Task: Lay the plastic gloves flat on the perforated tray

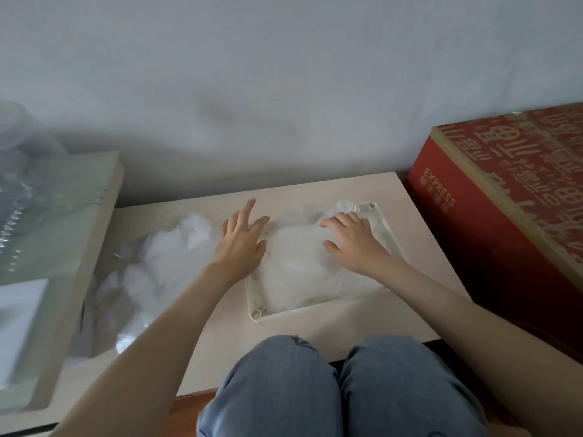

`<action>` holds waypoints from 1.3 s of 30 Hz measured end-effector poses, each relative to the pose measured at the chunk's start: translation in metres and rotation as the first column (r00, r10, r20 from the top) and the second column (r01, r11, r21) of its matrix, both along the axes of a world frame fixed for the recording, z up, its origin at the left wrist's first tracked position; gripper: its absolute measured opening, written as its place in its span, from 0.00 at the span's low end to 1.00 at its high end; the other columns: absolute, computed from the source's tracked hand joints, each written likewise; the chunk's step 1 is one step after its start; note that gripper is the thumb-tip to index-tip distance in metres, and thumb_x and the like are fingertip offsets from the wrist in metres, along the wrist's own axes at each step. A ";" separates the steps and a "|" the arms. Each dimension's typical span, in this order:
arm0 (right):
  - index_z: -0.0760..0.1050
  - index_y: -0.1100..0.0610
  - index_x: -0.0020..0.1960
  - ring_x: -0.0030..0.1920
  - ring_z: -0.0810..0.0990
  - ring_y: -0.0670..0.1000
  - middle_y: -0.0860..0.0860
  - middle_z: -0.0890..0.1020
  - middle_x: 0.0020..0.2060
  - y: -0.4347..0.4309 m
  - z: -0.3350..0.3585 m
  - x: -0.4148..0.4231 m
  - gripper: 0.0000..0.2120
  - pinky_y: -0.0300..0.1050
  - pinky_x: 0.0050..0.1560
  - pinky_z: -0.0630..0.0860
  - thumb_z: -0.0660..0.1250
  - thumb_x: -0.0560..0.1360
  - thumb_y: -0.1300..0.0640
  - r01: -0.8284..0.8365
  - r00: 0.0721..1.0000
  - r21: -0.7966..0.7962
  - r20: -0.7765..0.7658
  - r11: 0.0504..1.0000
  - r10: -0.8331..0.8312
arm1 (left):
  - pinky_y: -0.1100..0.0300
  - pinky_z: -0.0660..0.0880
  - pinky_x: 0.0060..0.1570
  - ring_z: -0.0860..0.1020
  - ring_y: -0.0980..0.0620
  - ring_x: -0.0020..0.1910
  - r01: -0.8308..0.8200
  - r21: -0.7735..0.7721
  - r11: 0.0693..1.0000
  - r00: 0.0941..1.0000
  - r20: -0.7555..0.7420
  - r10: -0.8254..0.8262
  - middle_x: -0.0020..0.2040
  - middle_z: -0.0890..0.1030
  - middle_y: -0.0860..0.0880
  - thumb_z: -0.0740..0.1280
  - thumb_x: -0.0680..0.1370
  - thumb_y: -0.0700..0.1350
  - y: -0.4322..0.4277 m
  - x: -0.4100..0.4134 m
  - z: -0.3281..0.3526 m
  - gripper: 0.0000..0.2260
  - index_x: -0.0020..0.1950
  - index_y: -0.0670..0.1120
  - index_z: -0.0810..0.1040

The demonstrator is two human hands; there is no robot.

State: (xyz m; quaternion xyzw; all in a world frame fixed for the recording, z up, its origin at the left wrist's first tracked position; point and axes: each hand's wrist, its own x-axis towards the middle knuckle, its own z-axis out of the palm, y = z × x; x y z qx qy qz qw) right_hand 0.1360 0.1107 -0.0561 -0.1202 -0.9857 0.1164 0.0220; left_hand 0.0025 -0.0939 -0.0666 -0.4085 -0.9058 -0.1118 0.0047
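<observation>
A cream perforated tray (257,310) lies on the low table, right of centre. Thin clear plastic gloves (296,263) are spread inside it, slightly wrinkled. My right hand (353,241) presses on the gloves near the tray's far right corner, its fingertips bent down onto the film. My left hand (241,238) lies with straight, spread fingers at the tray's left rim, touching the glove edge. A crumpled heap of more clear plastic gloves (151,269) sits on the table to the left of my left hand.
A pale wooden table (315,326) holds everything; a wall stands right behind it. A large red box (492,216) borders the table's right side. A raised shelf with clear bubble wrap (38,197) is at the left. My knees (315,389) are at the front edge.
</observation>
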 end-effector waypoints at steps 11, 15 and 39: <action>0.70 0.54 0.67 0.64 0.64 0.52 0.49 0.72 0.62 -0.027 0.002 -0.020 0.17 0.43 0.61 0.55 0.60 0.78 0.55 -0.167 0.986 -0.045 0.009 0.985 0.168 | 0.45 0.52 0.71 0.55 0.42 0.75 -0.388 -0.164 0.907 0.922 -0.093 0.377 0.78 0.51 0.43 0.55 0.82 0.55 -0.051 -0.009 -0.006 0.24 0.75 0.47 0.59; 0.71 0.54 0.67 0.64 0.65 0.52 0.49 0.72 0.62 -0.035 0.007 -0.029 0.17 0.44 0.62 0.56 0.59 0.79 0.55 -0.219 0.975 -0.050 0.028 0.974 0.221 | 0.49 0.64 0.65 0.69 0.43 0.67 -0.417 -0.308 0.855 0.891 0.046 0.452 0.70 0.68 0.42 0.56 0.81 0.53 -0.071 -0.012 -0.013 0.20 0.70 0.45 0.66; 0.74 0.62 0.63 0.59 0.78 0.57 0.58 0.80 0.58 -0.069 0.040 -0.040 0.38 0.51 0.56 0.74 0.51 0.73 0.31 0.202 0.964 -0.846 0.260 -0.493 -0.052 | 0.57 0.80 0.49 0.82 0.49 0.42 -0.863 0.424 0.274 -0.026 0.505 -0.863 0.44 0.81 0.44 0.54 0.82 0.40 0.008 0.022 0.121 0.13 0.48 0.38 0.77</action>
